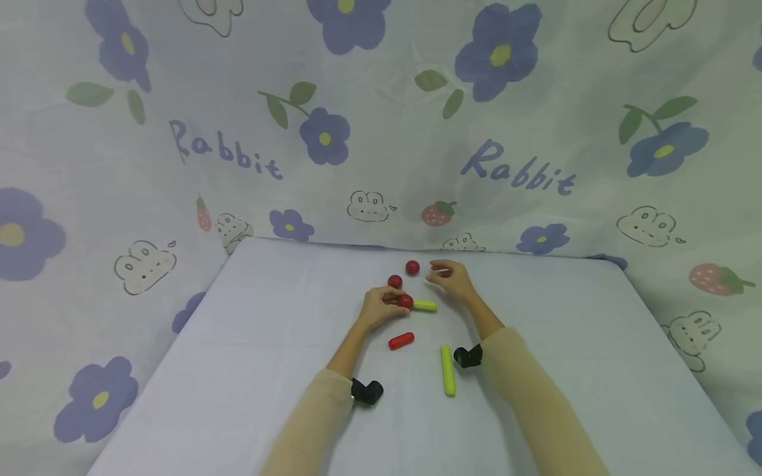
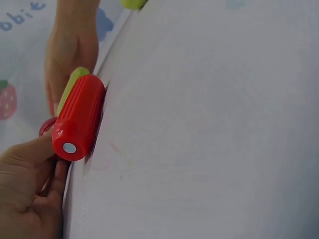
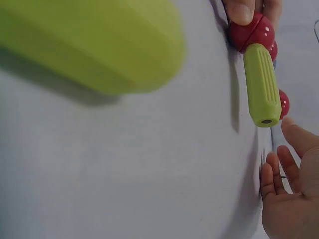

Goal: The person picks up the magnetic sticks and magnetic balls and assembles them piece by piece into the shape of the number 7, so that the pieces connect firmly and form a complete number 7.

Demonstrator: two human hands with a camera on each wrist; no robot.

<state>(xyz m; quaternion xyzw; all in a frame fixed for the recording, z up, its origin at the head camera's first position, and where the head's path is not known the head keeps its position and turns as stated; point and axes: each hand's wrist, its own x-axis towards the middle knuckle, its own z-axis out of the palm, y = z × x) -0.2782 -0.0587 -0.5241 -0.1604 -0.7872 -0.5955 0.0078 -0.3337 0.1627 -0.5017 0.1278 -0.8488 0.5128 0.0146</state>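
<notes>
My left hand [image 1: 381,309] pinches a red ball [image 1: 405,301] between thumb and fingers. A short yellow-green stick [image 1: 425,305] touches that ball and points to the right; in the right wrist view the stick [image 3: 262,85] meets the pinched ball [image 3: 252,33] end-on. To the right, my right hand [image 1: 454,280] holds nothing, its fingers spread and bent a little toward the stick and a second red ball [image 1: 413,268]. A third red ball [image 1: 395,281] lies just behind the left fingers.
A short red stick [image 1: 401,341] lies on the white table [image 1: 250,344] in front of the left hand. Nearer the front, a longer yellow-green stick [image 1: 448,370] lies beside the right wrist's black camera [image 1: 467,357]. A patterned cloth [image 1: 381,99] hangs behind.
</notes>
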